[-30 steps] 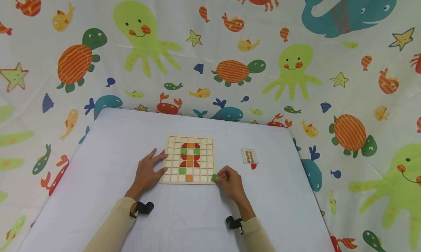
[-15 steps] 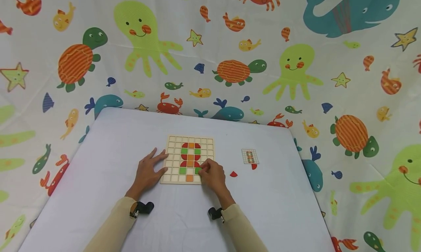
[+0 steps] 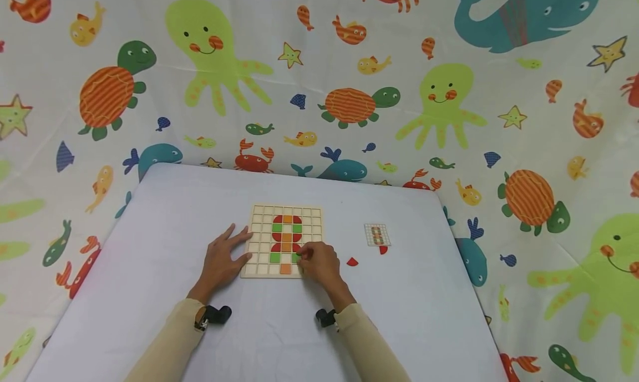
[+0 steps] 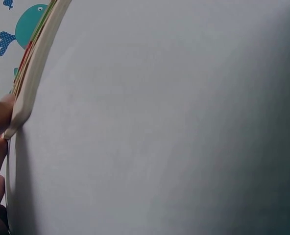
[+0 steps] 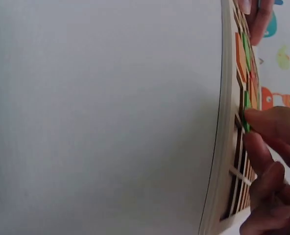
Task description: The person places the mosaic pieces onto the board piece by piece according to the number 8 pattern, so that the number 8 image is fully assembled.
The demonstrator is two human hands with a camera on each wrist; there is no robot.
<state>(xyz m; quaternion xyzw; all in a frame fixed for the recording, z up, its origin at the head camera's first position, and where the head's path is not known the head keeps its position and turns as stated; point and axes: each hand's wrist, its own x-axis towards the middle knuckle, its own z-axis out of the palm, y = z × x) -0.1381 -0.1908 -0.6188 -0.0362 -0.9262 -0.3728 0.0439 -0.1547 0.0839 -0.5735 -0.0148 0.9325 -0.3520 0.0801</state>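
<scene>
A square wooden grid board [image 3: 313, 232] lies on the table, with red rounded pieces, green squares and orange squares set in a column of its cells. My left hand [image 3: 222, 260] rests against the board's left edge, its fingers spread; the left wrist view shows fingertips at the frame. Over the lower right of the pattern, my right hand [image 3: 321, 265] pinches a green square tile [image 5: 247, 100] between thumb and finger. That tile sits at a cell right of an empty one, opposite another green tile [image 3: 275, 257]. An orange tile [image 3: 285, 269] lies in the bottom row.
Right of the board lies a small pattern card [image 3: 377, 235] printed with a similar grid. One red wedge piece [image 3: 383, 250] touches its lower edge, and another red wedge [image 3: 352, 261] lies between card and board. Behind the white table [image 3: 429, 304] hangs a sea-animal cloth [image 3: 279, 16].
My right hand has carried the green tile left from the board's lower right corner to the pattern, uncovering a red wedge on the table. The left hand has stayed at the board's edge.
</scene>
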